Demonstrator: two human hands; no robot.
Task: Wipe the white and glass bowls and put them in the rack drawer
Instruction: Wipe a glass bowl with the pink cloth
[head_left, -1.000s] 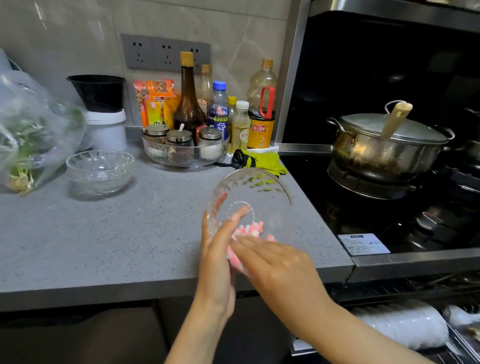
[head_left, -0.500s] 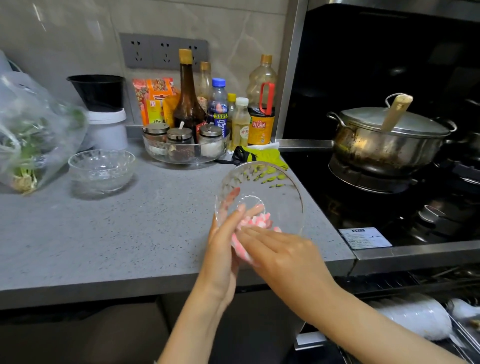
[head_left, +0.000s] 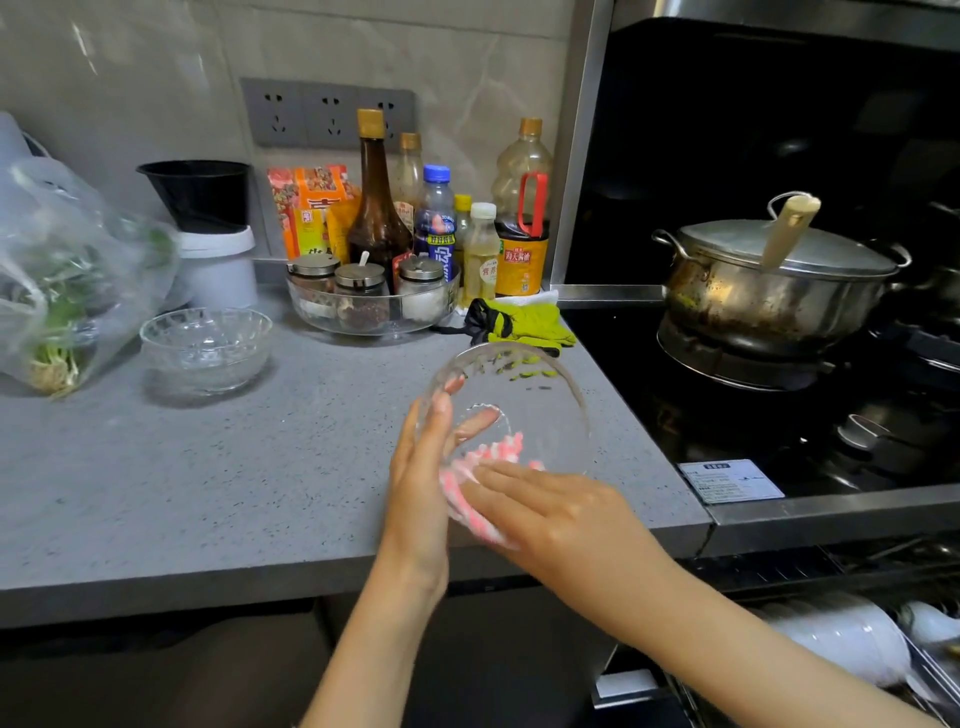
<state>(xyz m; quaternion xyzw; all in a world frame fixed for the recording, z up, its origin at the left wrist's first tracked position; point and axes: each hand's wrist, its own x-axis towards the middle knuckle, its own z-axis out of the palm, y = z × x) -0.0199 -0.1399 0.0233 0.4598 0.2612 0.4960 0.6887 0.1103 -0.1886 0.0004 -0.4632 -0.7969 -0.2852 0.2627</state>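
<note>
- Grey speckled worktop (head_left: 208, 467): the clear ribbed glass bowl (head_left: 524, 384) is held tipped over its near right edge.
- Bowl's probably slick and breakable, so cradle the base, not just the rim.
- Left hand (head_left: 421, 493) lies flat against the outside; right hand (head_left: 561, 512) presses with straight fingers.
- Pink-and-white cloth (head_left: 491, 457) sits inside the bowl.

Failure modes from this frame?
1. The glass bowl is tilted in mid-air near the front edge of the counter. It seems pressed between the left hand and the cloth under the right hand, and their straight fingers could let it slip.
2. The rack drawer is open with white bowls inside, so a rushed placement might knock glass against them.
</note>
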